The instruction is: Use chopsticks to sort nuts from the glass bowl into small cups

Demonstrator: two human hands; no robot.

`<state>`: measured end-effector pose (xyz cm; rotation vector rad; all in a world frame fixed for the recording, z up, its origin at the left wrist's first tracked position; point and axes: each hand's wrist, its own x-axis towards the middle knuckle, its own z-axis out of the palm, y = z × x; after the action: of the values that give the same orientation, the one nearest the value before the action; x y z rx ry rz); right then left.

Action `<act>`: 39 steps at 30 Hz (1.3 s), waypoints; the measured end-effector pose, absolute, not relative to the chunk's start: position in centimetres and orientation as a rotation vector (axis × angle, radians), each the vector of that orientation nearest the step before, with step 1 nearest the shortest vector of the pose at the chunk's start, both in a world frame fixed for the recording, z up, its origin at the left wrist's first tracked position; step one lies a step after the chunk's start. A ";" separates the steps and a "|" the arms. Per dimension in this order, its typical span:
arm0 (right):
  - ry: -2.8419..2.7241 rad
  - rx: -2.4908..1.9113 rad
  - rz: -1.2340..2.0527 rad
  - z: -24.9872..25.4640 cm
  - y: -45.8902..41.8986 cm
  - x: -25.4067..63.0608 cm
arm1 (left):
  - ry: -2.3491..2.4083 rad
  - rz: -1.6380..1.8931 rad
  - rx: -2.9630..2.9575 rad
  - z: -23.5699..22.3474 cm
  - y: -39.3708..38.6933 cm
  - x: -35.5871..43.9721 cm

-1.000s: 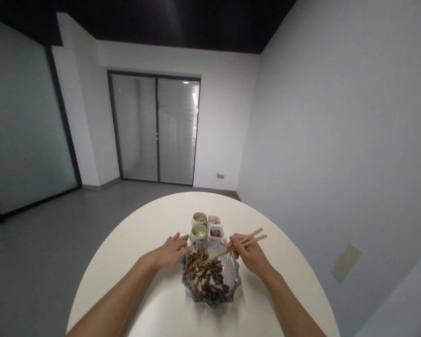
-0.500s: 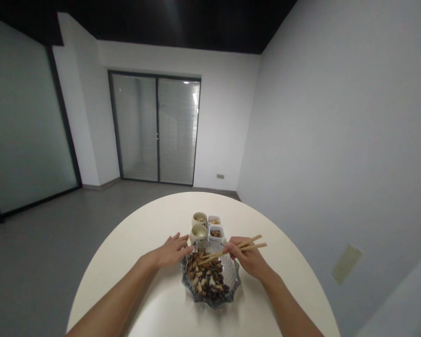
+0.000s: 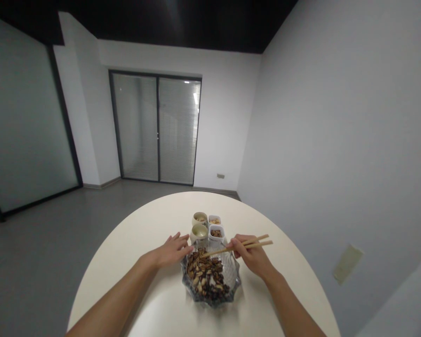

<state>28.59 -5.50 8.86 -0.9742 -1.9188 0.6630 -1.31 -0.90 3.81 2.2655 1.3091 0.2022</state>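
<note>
A scalloped glass bowl (image 3: 231, 281) of dark and pale nuts or seeds (image 3: 206, 278) sits on the round white table (image 3: 154, 224) in front of me. My left hand (image 3: 171, 250) rests with fingers stretched out against the bowl's left rim. My right hand (image 3: 250, 255) is closed on a pair of wooden chopsticks (image 3: 238, 247), whose tips reach left over the far part of the bowl, near the seeds. Whether the tips hold a seed is too small to tell.
Just beyond the bowl stand two round cream cups (image 3: 199, 230) and two small square white dishes (image 3: 216, 231) with bits of food. A grey wall runs close along the right; sliding glass doors (image 3: 156, 128) stand at the back.
My right hand has shifted slightly right and up, and the chopsticks have flattened towards level, their tips lifting from the seeds. The left hand has not moved.
</note>
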 end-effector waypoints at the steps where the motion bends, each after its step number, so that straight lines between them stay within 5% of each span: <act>1: -1.900 -0.979 0.657 8.9 -5.4 28.7 | 1.310 0.205 2.269 3.8 -0.9 -1.3; 39: -1.706 -1.197 0.340 8.9 -3.8 31.4 | 1.321 0.185 2.273 4.3 -1.4 -1.2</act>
<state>31.45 -3.77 8.86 -1.1965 -1.7058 0.3404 -1.21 -1.39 4.28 2.2730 1.3207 0.1853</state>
